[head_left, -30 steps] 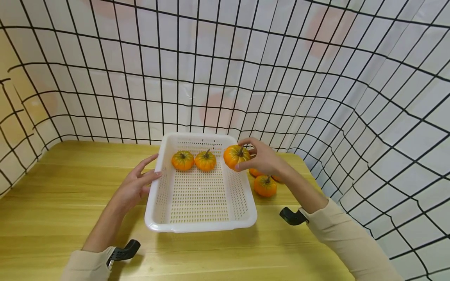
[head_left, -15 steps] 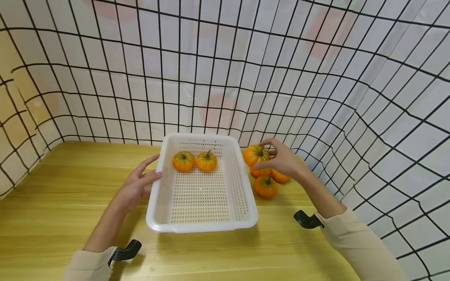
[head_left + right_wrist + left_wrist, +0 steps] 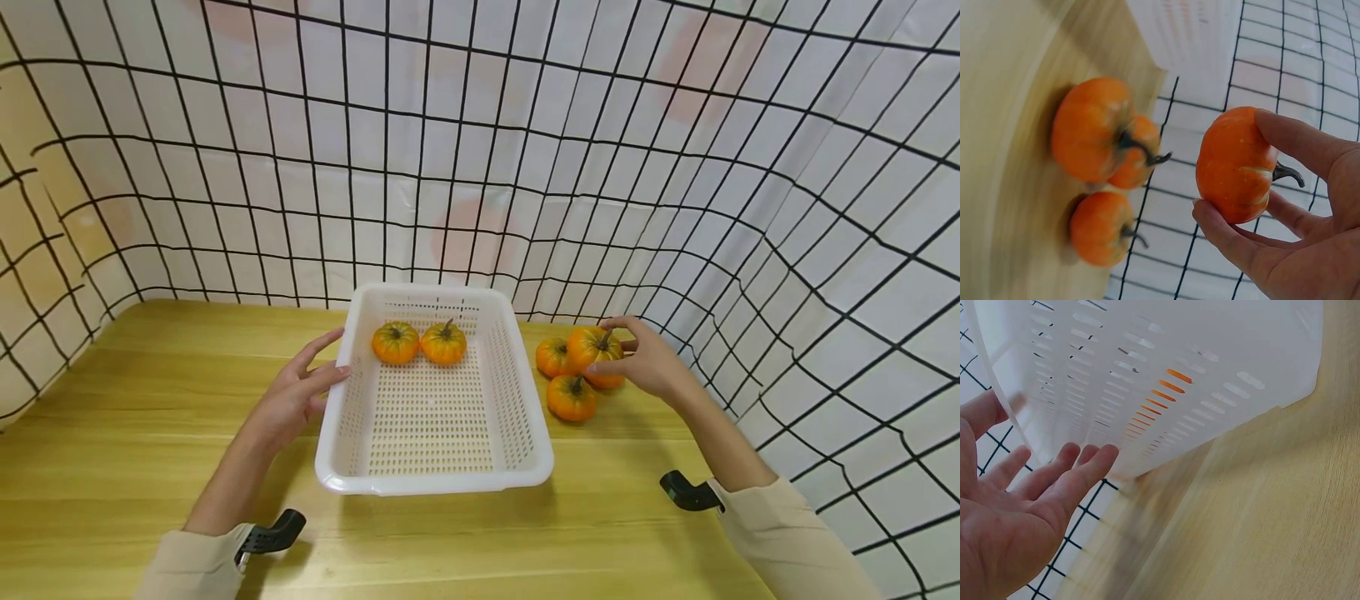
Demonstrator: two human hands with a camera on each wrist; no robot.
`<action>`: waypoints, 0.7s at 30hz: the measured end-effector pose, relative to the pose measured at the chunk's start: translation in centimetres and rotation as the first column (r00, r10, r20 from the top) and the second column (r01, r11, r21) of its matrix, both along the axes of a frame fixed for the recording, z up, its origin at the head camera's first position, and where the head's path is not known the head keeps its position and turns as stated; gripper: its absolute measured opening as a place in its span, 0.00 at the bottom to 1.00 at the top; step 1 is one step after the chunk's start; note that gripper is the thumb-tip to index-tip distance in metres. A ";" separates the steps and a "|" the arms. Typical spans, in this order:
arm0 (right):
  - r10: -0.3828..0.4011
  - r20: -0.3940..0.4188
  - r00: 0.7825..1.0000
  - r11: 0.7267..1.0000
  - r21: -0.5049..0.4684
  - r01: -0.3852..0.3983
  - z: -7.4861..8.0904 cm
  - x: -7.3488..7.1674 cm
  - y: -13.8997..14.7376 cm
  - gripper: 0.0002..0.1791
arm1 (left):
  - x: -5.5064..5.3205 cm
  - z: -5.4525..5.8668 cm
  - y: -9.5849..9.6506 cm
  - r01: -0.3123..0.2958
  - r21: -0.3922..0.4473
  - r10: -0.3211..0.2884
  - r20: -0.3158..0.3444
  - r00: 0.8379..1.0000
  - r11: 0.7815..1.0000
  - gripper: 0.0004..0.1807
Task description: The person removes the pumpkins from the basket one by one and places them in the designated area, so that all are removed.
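My right hand (image 3: 651, 360) pinches a small orange pumpkin (image 3: 1232, 165) between thumb and fingertips. It is held off the table, over a group of three more pumpkins: one at the back left (image 3: 552, 357), one in front (image 3: 572, 400), one partly hidden beneath (image 3: 609, 382). A white perforated plastic basket (image 3: 431, 483) stands in the middle, with two pumpkins (image 3: 443, 343) side by side at its far end. At its left side is my left hand (image 3: 285, 400); in the left wrist view the thumb hooks over the rim and the fingers lie along the outer wall.
The basket stands on a wooden table (image 3: 150, 417). A white curtain-like sheet with a black grid (image 3: 465, 150) rises behind the table and along the right. Each sleeve carries a black camera mount, one on the left (image 3: 276, 533) and one on the right (image 3: 686, 492).
My right hand has moved right and slightly down with its pumpkin, from the basket's right rim to above the other pumpkins. The left hand still grips the basket; the two pumpkins inside stay put.
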State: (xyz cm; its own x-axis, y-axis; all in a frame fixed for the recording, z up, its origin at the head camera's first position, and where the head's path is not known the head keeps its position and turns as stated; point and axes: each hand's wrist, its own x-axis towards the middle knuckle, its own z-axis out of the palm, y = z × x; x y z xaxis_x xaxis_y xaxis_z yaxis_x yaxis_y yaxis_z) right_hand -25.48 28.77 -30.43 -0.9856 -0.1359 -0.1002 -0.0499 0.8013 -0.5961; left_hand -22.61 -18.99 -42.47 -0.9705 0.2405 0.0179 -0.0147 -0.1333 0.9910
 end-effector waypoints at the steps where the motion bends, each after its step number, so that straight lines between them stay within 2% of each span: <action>1: -0.006 -0.002 1.000 1.000 0.006 0.006 -0.2 0.1 0.4 0.46 | 0.0 0.0 0.0 0.000 -0.005 0.000 -0.001 1.000 1.000 0.39; 13: -0.052 0.030 0.998 0.999 0.003 0.052 -2.7 0.5 4.5 0.49 | 0.0 0.0 0.1 -0.011 -0.016 0.011 -0.013 1.000 1.000 0.38; 21: -0.068 0.049 0.996 0.998 0.001 0.068 -4.9 0.6 6.1 0.50 | 0.0 -0.1 0.0 -0.012 -0.019 0.011 -0.014 1.000 1.000 0.38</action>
State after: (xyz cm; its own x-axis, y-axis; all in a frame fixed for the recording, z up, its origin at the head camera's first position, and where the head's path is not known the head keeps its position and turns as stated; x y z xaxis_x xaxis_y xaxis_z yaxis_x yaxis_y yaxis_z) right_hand -24.91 34.87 -35.38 -0.9865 -0.0689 -0.1487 0.0340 0.8013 -0.5973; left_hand -22.60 -18.96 -42.62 -0.9729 0.2298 0.0267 0.0002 -0.1144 0.9934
